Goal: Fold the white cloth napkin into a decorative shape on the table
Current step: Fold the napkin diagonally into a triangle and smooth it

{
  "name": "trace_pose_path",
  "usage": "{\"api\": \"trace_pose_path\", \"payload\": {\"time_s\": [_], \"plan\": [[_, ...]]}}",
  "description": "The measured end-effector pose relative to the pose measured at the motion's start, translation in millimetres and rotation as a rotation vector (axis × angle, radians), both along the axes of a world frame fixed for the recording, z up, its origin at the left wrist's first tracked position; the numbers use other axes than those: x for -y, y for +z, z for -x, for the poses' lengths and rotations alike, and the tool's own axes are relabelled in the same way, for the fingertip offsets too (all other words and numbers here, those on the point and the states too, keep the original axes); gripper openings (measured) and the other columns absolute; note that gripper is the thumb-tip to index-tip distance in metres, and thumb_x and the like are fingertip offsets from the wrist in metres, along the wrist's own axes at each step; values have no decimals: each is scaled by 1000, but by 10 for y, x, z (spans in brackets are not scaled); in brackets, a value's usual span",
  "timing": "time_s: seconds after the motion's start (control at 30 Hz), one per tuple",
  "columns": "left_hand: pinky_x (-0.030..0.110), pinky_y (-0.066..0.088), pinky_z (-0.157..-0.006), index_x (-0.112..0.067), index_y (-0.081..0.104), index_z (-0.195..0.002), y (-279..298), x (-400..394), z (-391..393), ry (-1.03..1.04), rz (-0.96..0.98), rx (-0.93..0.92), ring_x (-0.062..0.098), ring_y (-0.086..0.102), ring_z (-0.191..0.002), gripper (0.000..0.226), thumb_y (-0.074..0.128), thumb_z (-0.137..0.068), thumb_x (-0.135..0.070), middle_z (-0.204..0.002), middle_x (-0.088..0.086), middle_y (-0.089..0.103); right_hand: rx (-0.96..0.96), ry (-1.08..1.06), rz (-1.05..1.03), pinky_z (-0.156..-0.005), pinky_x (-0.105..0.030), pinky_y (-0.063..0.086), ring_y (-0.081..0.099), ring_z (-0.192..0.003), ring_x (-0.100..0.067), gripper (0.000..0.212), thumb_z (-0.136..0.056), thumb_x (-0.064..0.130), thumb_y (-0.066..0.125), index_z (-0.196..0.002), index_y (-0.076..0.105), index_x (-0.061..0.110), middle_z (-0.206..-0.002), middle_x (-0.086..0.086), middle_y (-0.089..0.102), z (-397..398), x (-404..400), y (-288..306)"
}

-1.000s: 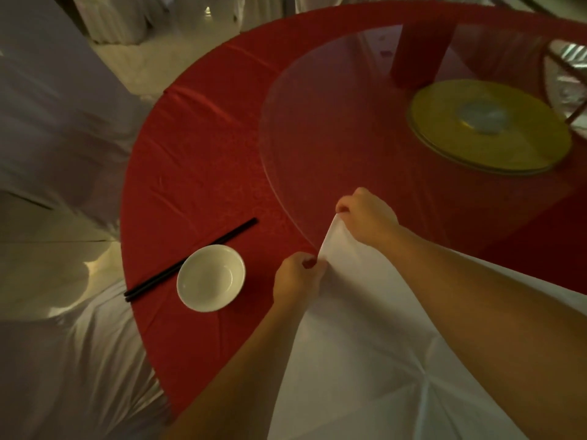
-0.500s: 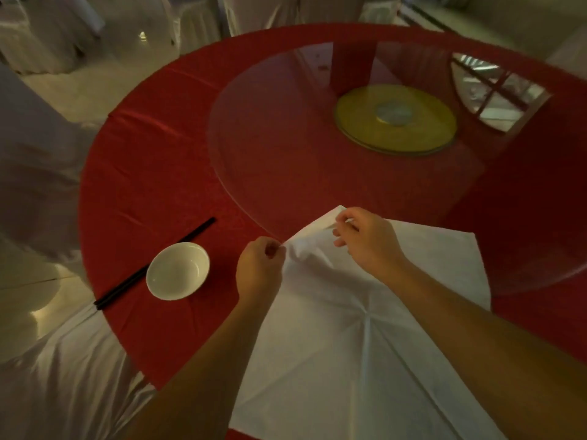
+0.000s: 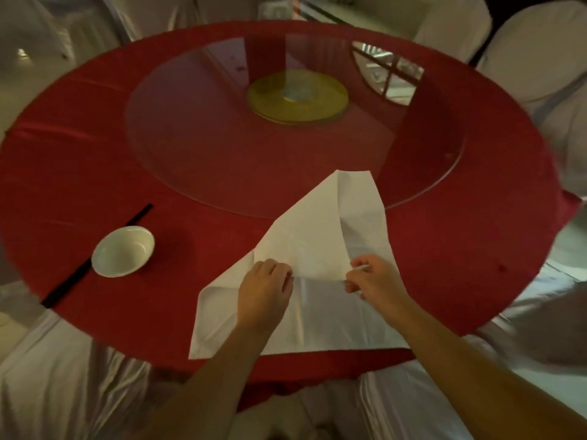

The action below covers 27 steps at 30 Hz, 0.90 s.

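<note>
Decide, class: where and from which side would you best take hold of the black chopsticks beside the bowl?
Probably the far end of the chopsticks, from above. That end lies clear on the red tablecloth, while their middle runs under or behind the white bowl.

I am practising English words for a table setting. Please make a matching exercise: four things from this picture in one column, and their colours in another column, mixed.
Things:
1. napkin
2. bowl
3. chopsticks
4. tablecloth

Colours:
A. black
B. red
C. plain white, partly folded
D. glossy off-white

Pairs: 1-C, 2-D, 3-A, 4-B
</note>
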State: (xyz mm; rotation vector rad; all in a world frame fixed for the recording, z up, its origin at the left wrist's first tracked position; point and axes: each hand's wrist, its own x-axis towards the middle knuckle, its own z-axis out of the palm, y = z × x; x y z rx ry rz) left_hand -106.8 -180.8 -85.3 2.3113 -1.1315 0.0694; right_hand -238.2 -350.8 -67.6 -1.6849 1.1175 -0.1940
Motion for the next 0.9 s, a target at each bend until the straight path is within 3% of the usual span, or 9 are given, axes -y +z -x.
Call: {"api": "trace_pose_path", "payload": {"time_s": [0.13,0.27,0.37,0.53,0.73,0.9], "plan": [[38,48,-61,-10,65,-83,-153,-5,347,-90,-85,-19,24,56,-76,4,66,-83,-15,-82,4,63,-68,-48,-118,-53,-29,49,72,-62,-15,26,-78,11,63,-102,58,21,-76,-6,74,397,8,-180],[35,50,-61,-11,66,-84,-264,-6,650,-111,-123,-58,23,58,-79,4,67,-83,-15,-85,4,63,-99,-92,-176,-50,-28,47,72,-60,-20,8,-81,7,60,-87,65,9,-70,-9,74,706,25,-278],[31,49,-65,-12,66,-87,-305,16,823,-119,-140,-77,21,57,-82,5,65,-86,-17,-88,2,63,-82,-134,-182,-45,-26,49,68,-52,-18,9,-80,6,59,-78,68,3,-64,-11,71,855,35,-308],[28,46,-71,-13,65,-91,-334,22,1030,-120,-152,-109,18,55,-86,9,60,-90,-21,-91,1,61,-144,-145,-112,-52,-31,53,61,-47,-14,15,-75,10,59,-63,67,7,-52,-3,66,1065,49,-355],[28,48,-75,-15,66,-95,-386,75,1181,-168,-159,-113,17,56,-89,15,55,-94,-25,-94,0,62,-243,-122,17,-62,-39,55,66,-60,-22,12,-75,22,59,-68,65,15,-64,-4,67,1228,98,-348],[29,49,-78,-15,66,-96,-411,95,1291,-193,-159,-99,17,56,-90,13,56,-93,-24,-94,0,62,-355,-55,136,-55,-28,42,60,-66,-14,11,-79,29,60,-76,65,19,-69,3,65,1327,110,-360]]}}
